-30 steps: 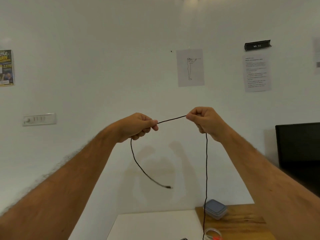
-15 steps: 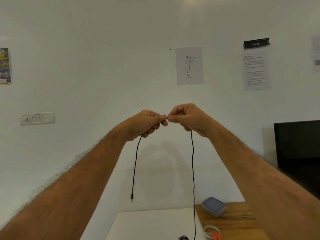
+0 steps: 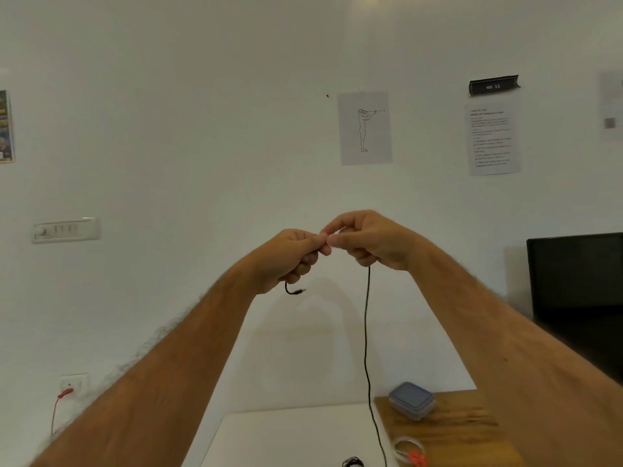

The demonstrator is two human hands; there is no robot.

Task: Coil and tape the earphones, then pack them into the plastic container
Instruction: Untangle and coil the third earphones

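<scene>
While both bare forearms are raised before the white wall, entries run left to right. Far left: colourful poster, print unreadable. Below it, white switch panel; lower, white wall socket with a red plug lead hanging from it.

Left hand: fingers curled, pinching the thin black earphone cable at the fingertips. Short tail with the jack plug curls out just under the palm. Half a second earlier this tail hung long and straight below the hand; it is now drawn up short.

Right hand: fingers curled, pinching the same cable, fingertips touching the left hand's. Hands were already close then; a second ago they stood apart with cable stretched between.

Cable drops from the right hand down past the white tabletop.

Wall: grey sheet with line drawing of a standing figure; black sign reading "WS 11"; printed instruction sheet, text too small.

Lidded translucent plastic container sits on the wooden desk, near a clear tape roll. Black monitor far right.
</scene>
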